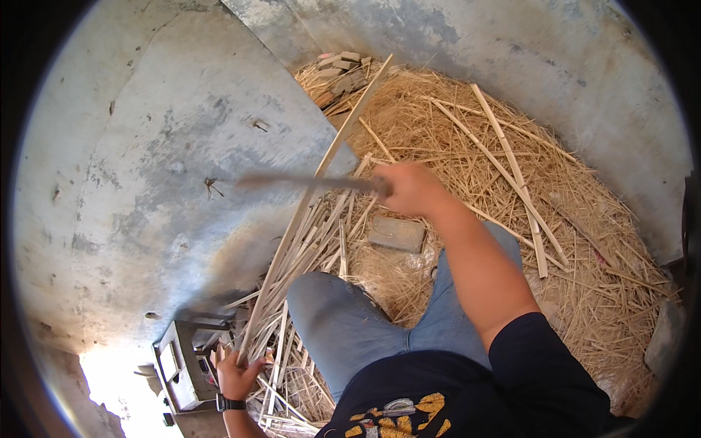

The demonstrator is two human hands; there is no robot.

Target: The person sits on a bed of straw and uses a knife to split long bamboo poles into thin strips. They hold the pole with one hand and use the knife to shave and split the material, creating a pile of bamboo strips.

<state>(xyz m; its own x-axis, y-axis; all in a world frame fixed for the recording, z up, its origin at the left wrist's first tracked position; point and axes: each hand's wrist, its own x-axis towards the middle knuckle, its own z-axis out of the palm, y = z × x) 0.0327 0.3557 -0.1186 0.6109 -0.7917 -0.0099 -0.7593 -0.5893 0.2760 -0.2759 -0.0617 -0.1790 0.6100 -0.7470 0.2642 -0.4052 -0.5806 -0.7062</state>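
Observation:
My right hand [409, 191] is closed round the handle of a long-bladed knife [292, 179], held out to the left with its blade smeared by motion. In the picture the blade crosses a long pale bamboo strip [338, 140]; whether they touch, I cannot tell. At the lower left, my left hand [235, 378], with a dark watch at the wrist, grips the near end of that strip. The strip slants up and away to the far middle. Below the knife, a grey brick [396, 233] lies between my knees.
Split bamboo strips [310, 244] are heaped beside my left leg. Longer strips [511, 164] lie on straw-like shavings [438, 139] to the right. A grey wall [168, 146] rises at the left, bricks [343, 66] are stacked far off, and a box-like frame [182, 361] stands near my left hand.

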